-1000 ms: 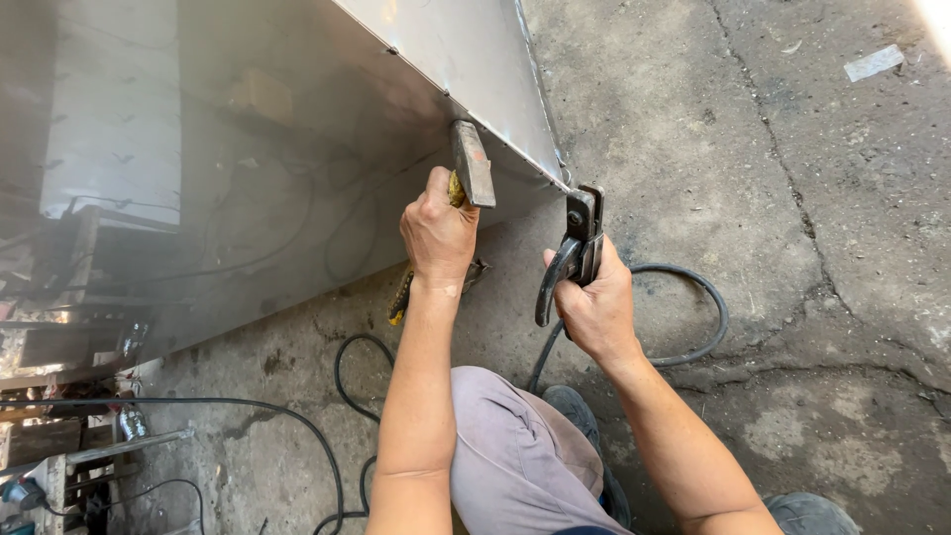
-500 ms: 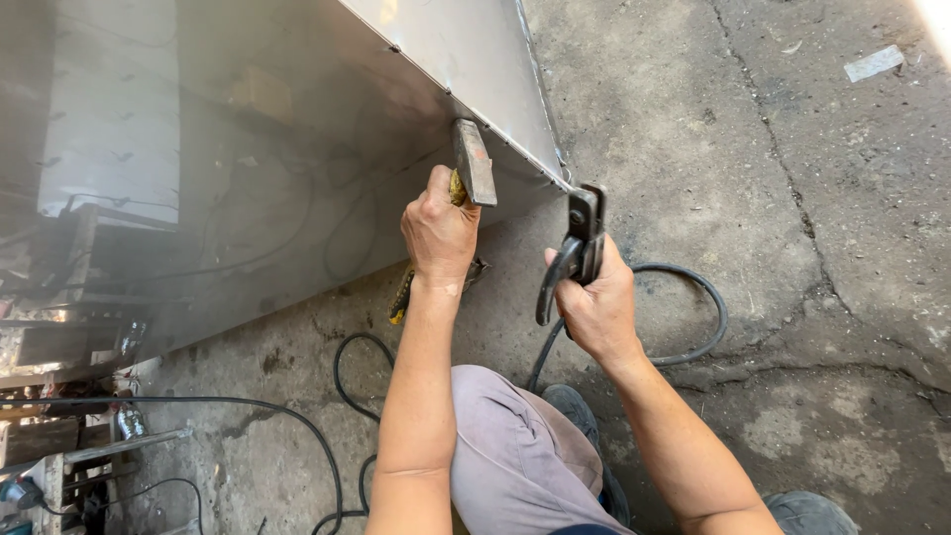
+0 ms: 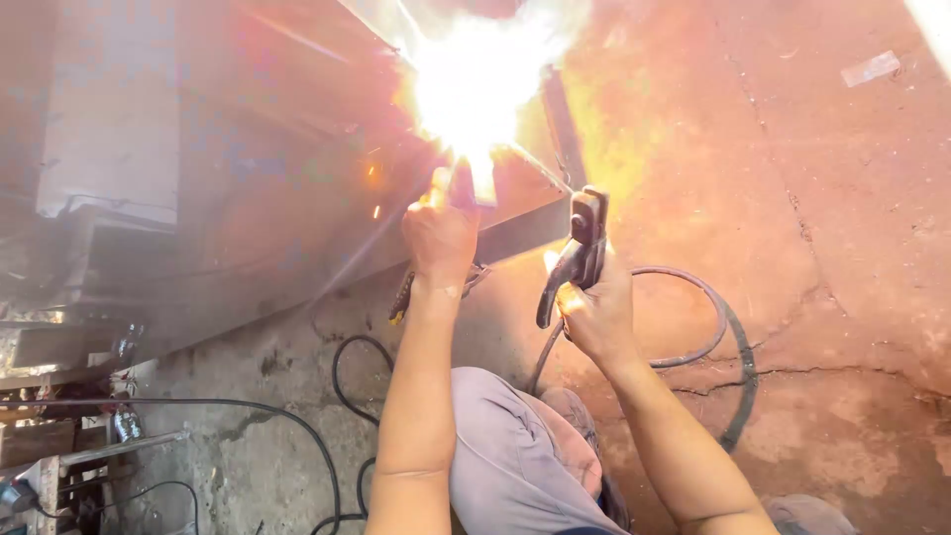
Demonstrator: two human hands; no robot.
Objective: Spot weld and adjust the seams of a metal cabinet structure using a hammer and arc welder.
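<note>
Glare from a welding arc (image 3: pixel 475 89) floods the head view at the steel sheet's (image 3: pixel 248 178) edge. Left hand (image 3: pixel 439 233) clamps pliers (image 3: pixel 404 293) against that edge; right hand (image 3: pixel 594 312) grips the black electrode holder (image 3: pixel 580 248), cable (image 3: pixel 713 327) looping over concrete floor (image 3: pixel 842 248).

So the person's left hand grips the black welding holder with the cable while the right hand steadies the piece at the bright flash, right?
Not quite: the sides are swapped. In the head view the right hand grips the black welding holder with its cable, and the left hand steadies the piece by the flash.
</note>
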